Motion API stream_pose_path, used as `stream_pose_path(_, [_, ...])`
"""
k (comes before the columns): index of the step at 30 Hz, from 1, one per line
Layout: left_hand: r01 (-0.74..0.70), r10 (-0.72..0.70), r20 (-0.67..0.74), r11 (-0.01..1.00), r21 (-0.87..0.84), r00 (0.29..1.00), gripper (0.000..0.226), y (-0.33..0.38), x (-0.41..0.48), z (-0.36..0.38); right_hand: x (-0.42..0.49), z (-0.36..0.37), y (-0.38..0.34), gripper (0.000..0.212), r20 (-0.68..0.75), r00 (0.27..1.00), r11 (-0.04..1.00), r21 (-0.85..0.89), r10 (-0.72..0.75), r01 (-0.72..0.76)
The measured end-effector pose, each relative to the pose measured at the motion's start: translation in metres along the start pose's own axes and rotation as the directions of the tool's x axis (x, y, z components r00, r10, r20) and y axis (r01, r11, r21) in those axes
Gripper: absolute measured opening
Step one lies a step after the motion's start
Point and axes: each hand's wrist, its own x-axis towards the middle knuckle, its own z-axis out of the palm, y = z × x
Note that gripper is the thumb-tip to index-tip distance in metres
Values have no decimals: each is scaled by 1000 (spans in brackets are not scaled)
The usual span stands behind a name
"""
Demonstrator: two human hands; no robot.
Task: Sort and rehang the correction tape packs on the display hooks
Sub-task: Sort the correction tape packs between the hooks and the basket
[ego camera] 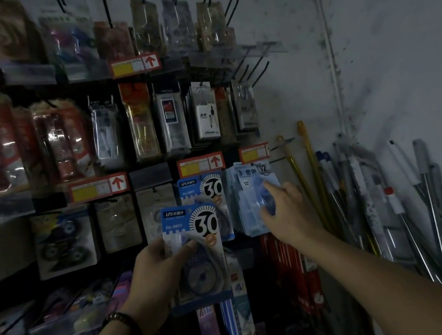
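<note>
Nearest, the left hand [157, 268] is gripping a blue "30" correction tape pack [195, 230] by its left edge, thumb curled across the card; so one-sided a hold is risking a slip. Farther right, the right hand [288, 211] is reaching into the pale hanging packs [247, 192], where a careless tug could be unseating neighbours. Blur is hiding whether its fingers [271, 189] are pinching or touching, and price tags [201, 164] are concealing the hooks.
</note>
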Motion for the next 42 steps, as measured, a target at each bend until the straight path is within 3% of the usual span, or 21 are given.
stream_pose_path(5, [-11,11,-8,1000,10,1000,23,1,-1,2,7,1,-6,66,46,999,998,-62,2,1])
stream_pose_path(12, [-25,26,-30,1000,15,999,22,-2,-3,0,10,18,-10,51,70,997,984,-175,-15,27])
stream_pose_path(17, [-4,3,-52,1000,-16,999,23,1,1,1,-29,16,-50,43,-59,931,932,35,-359,361])
stream_pose_path(22, [-25,24,-53,1000,-13,998,18,7,-2,12,-74,17,-85,81,39,867,859,166,-496,484])
stream_pose_path(26, [-45,45,-35,999,-10,998,18,12,-6,13,-81,25,-93,92,74,874,864,216,-479,455])
stream_pose_path(29, [16,-16,33,1000,12,999,21,17,-5,8,-74,35,-94,93,62,910,892,231,-411,387])
stream_pose_path(34, [-34,35,4,932,360,999,41,8,-4,-6,-49,41,-88,87,52,964,956,151,-262,252])
stream_pose_path(42, [-9,0,20,888,459,1000,32,-5,-3,-29,-20,41,-94,82,28,964,964,22,-265,264])
